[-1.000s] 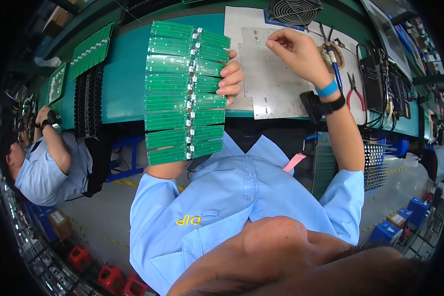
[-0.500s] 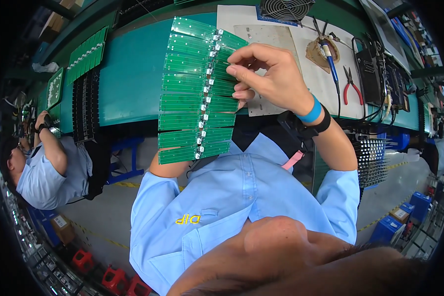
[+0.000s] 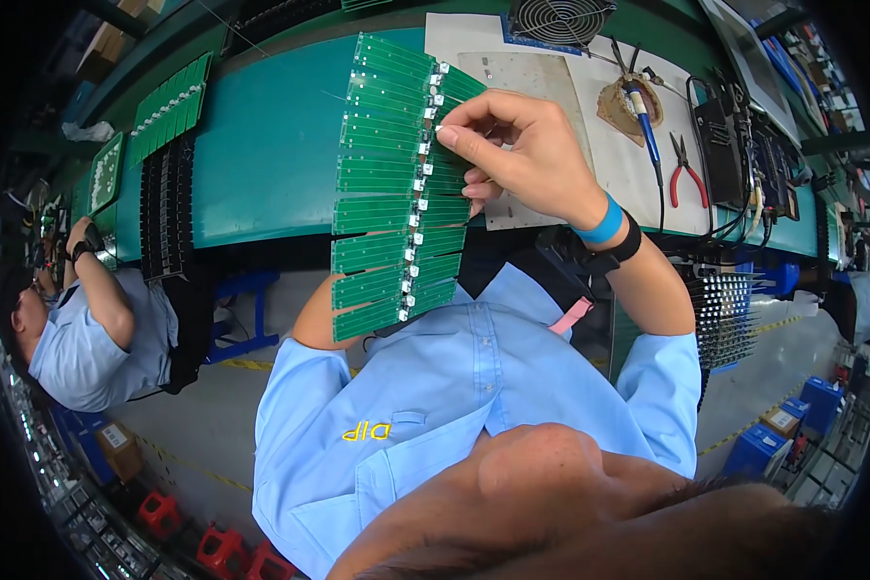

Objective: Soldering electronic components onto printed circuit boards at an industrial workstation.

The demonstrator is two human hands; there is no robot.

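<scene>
A fan of several narrow green circuit boards (image 3: 372, 213) stands in front of me, joined along a line of small white connectors (image 3: 421, 184). My right hand (image 3: 512, 145), with a blue band at the wrist, is at the fan's right side. Its thumb and index finger are pinched at the upper part of the connector line. A speck of white shows at the fingertips, too small to name. My left forearm (image 3: 321, 314) goes up behind the lower boards, and they hide my left hand.
Beyond lie a teal bench mat (image 3: 261, 145) and a pale sheet. A soldering iron (image 3: 645, 121) in its stand, red-handled pliers (image 3: 686, 174) and a fan (image 3: 561, 19) are at the right. More boards (image 3: 172, 111) stand at left, near a co-worker (image 3: 97, 329).
The fan of boards has shifted right and tilted a little. My right hand's pinched fingertips have moved slightly left, closer to the connector line.
</scene>
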